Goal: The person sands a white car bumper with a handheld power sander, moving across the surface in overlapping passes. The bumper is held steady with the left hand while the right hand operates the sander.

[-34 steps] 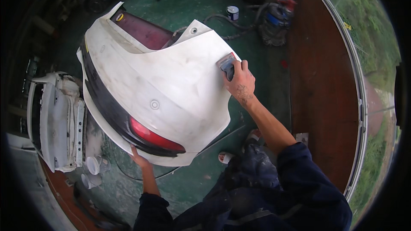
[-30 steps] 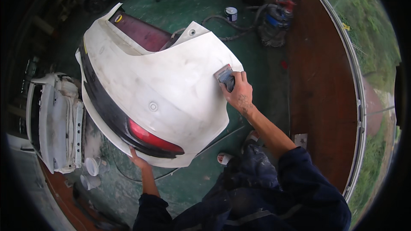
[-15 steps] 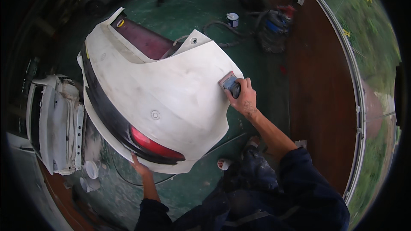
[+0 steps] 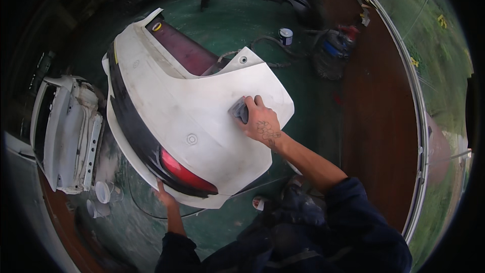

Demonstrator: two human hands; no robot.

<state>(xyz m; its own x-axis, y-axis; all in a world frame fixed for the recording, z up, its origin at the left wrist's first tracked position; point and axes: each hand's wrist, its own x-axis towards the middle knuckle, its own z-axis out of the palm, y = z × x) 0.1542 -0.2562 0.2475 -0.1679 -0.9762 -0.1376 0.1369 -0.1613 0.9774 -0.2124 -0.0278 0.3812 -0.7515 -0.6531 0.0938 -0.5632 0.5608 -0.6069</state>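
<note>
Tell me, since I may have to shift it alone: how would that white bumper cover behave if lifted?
The white bumper cover is a broad thin shell, so probably light yet flexible. The left hand steadies its lower edge while the right hand presses a sanding block, suggesting it tips easily.

Green floor (image 4: 237,25) w/ brown strip (image 4: 379,121) on right; grass (image 4: 444,71) beyond; daylight.

Right hand (image 4: 261,121) stretched forward on a bared forearm, palm down, fingers pressed flat. Left hand (image 4: 164,195) lower, nearer the body, fingers curled.
</note>
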